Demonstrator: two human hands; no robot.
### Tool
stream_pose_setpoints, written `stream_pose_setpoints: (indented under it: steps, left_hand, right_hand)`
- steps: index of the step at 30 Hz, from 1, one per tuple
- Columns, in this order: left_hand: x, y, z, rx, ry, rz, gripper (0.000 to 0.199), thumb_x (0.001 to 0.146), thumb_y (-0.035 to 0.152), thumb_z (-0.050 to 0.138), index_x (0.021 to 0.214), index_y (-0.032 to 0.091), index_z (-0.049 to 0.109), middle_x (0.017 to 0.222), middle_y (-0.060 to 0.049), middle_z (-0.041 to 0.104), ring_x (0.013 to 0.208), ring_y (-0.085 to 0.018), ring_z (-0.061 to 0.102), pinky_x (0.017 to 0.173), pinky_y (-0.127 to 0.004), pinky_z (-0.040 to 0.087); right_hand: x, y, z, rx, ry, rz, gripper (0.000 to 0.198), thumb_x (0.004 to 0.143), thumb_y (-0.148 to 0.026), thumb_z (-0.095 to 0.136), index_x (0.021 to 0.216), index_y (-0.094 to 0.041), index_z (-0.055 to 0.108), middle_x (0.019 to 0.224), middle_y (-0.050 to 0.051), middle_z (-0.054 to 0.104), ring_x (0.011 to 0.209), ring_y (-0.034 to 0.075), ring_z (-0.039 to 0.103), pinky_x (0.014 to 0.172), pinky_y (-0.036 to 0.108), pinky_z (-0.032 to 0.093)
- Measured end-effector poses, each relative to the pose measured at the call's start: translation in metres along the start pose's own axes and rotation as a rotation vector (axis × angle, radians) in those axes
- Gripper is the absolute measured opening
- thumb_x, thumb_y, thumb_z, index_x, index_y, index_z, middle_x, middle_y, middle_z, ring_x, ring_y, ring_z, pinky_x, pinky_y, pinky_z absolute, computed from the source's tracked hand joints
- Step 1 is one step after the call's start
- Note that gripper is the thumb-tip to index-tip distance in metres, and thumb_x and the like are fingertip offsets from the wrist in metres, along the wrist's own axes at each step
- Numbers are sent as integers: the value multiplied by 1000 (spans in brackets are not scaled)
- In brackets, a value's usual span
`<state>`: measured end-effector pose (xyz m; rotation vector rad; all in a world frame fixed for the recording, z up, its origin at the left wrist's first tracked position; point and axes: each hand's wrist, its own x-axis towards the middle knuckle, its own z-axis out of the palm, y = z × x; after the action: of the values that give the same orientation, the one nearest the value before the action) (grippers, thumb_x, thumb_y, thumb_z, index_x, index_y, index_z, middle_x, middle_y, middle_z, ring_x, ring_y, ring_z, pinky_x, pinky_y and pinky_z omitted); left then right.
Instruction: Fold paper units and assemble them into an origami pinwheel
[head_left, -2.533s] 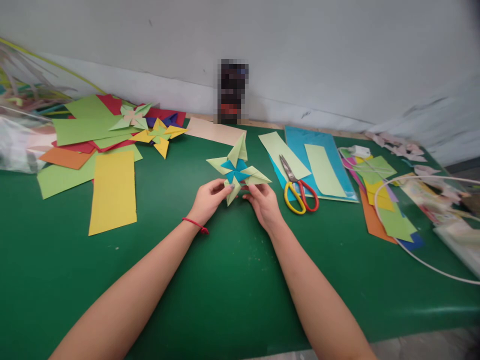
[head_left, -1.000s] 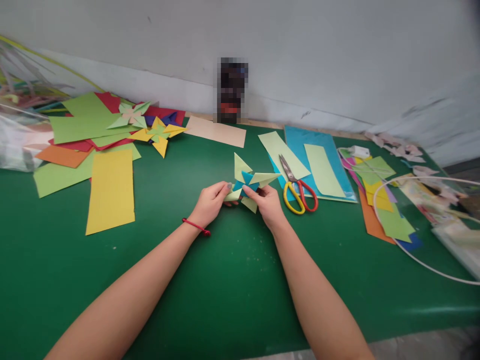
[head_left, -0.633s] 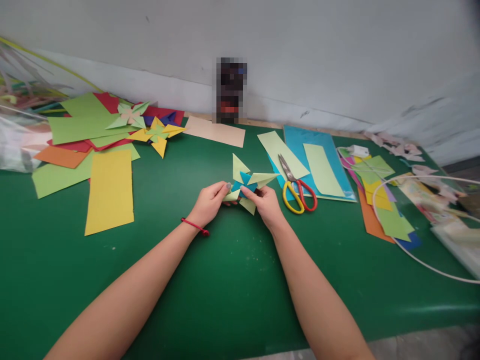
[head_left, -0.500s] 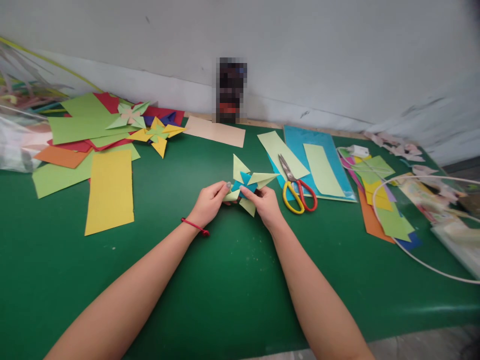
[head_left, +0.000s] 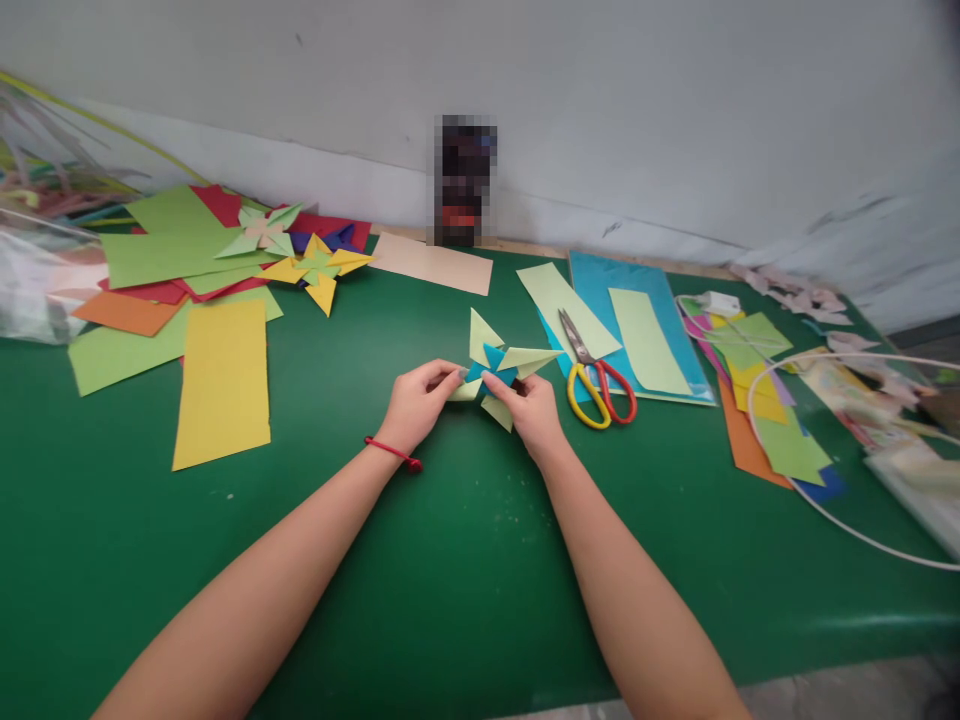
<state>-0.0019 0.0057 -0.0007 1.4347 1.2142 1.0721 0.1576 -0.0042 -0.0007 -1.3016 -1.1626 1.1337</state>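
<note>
Both forearms stretched toward 12 o'clock; my left hand (head_left: pixel 415 403) and right hand (head_left: pixel 531 408) pinching paper star (head_left: pixel 499 366) above bench (head_left: pixel 450 560).

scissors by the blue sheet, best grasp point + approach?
Grip the scissors at the neck just above the loops, where the closed blades meet the yellow and red handles. They lie flat, blades pointing away toward the wall, loops toward the person, so come straight down from above, fingers spanning the narrow width. The right hand is nearest, though it is pinching the paper star now.
</note>
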Motion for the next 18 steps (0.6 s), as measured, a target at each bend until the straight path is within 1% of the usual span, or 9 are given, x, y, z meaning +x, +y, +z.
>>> stream_pose_setpoints:
  steps: [7, 11, 14, 18]
  left_hand:
    - [0, -1, -1, 4, -35, -1, 29, 80, 44, 52, 78, 17, 62, 70, 0, 61, 62, -12, 52, 59, -23, 42]
    - [1, 1, -2, 37, -37, 11, 30, 80, 44, 51, 76, 17, 62, 67, 1, 58, 60, -11, 48, 56, -22, 39]
    - [0, 2, -3, 75, -40, 24, 30, 81, 44, 50, 75, 17, 61, 63, 2, 54, 57, -11, 45, 53, -22, 36]
    - [-1, 3, -3, 154, -31, 49, 30, 83, 42, 47, 72, 17, 59, 59, 3, 48, 55, -10, 41, 51, -22, 32]
  right_hand:
    - [0, -1, -2, -24, -55, 7, 31, 68, -41, 69, 86, -16, 70, 89, 6, 72, 87, 24, 65, 84, 39, 49]
    - [0, -2, -4, -26, -77, 29, 32, 68, -43, 68, 87, -17, 70, 91, 6, 71, 90, 25, 64, 83, 38, 49]
    - [0, -2, -5, -31, -92, 32, 31, 68, -42, 68, 87, -17, 70, 91, 5, 71, 90, 24, 64, 84, 37, 48]
    - [-1, -2, -4, -36, -110, 0, 29, 70, -41, 67, 86, -18, 71, 89, 5, 72, 88, 23, 65, 85, 36, 48]
